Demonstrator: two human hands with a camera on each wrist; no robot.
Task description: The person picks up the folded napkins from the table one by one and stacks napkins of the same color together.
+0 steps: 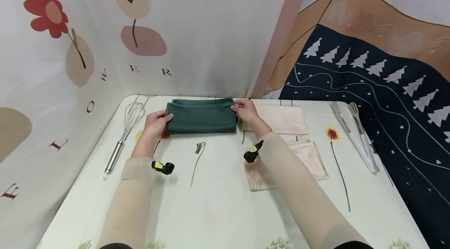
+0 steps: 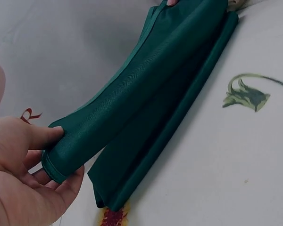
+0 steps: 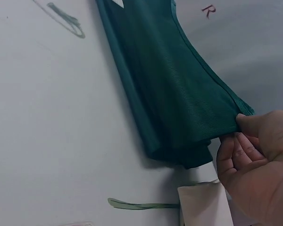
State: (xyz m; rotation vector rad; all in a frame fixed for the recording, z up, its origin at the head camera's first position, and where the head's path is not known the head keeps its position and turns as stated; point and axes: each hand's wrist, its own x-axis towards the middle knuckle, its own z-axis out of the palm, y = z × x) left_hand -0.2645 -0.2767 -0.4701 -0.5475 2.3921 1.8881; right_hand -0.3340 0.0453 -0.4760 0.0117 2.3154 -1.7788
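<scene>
A dark green cloth (image 1: 202, 118), folded in layers, lies at the back of the table. My left hand (image 1: 153, 126) pinches its left end between thumb and fingers. At the right end, my right hand (image 1: 247, 113) pinches the upper corner. Both wrist views show the upper layer of the green cloth (image 2: 132, 99) lifted away from the layer beneath, with a gap between them. In the right wrist view the thumb of the right hand (image 3: 259, 160) presses on top of the cloth's edge, fingers below.
Two folded pale pink cloths lie to the right, one (image 1: 281, 119) behind the other (image 1: 306, 159), which the right forearm partly covers. A whisk (image 1: 123, 139) rests at the left edge; metal-headed, white-handled utensils (image 1: 355, 139) lie at the right edge. Printed flowers mark the tablecloth (image 1: 218, 210).
</scene>
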